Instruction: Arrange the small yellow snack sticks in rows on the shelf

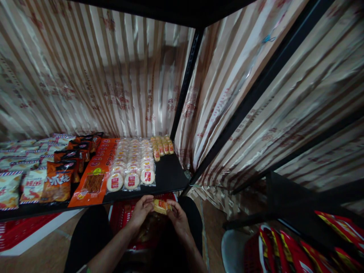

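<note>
Yellow packet [160,206], right between both hands! Left hand [144,208] and right hand [176,214] were part-closed, pinching its ends.

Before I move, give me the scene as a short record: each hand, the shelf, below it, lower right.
Left hand: holds one end of a small yellow packet
Right hand: holds its other end
Shelf, left to right: white bags, orange bags, flat orange pack, round white crackers, yellow packets
Below shelf: red basket
Lower right: red bags
</note>
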Motion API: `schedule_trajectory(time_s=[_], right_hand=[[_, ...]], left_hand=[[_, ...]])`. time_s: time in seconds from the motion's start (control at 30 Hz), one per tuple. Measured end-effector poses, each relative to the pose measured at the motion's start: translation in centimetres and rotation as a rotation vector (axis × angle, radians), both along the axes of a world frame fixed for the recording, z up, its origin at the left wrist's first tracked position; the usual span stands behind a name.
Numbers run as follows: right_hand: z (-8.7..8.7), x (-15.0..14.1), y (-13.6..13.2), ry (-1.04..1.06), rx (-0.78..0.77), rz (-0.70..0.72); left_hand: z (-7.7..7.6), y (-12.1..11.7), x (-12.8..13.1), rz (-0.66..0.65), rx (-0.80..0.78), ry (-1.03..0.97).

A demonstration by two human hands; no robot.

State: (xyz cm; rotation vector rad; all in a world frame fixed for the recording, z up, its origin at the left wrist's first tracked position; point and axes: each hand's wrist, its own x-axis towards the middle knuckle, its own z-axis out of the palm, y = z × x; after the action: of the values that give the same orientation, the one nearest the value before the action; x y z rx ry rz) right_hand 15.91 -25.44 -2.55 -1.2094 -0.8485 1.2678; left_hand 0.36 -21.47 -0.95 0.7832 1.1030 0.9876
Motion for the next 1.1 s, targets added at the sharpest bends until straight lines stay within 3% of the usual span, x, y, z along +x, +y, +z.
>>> schedule_trajectory(time_s=[0.6,0.97,1.1], right_hand=[[-1.3,0.8,0.5,-0.094,0.088,-0.01],[-0.2,0.5,1.0,-0.193,0.118,-0.035],[-0.3,0.6,1.2,-0.179,0.116,-0.011]], left_hand=[[-1.8,-0.4,-0.1,-0.096,-0.003,0.071],[-7.0,0.0,0.3,-0.167,0.002,-0.018],[-7.9,-0.2,0.4,-0.2,-0.03,-0.09]])
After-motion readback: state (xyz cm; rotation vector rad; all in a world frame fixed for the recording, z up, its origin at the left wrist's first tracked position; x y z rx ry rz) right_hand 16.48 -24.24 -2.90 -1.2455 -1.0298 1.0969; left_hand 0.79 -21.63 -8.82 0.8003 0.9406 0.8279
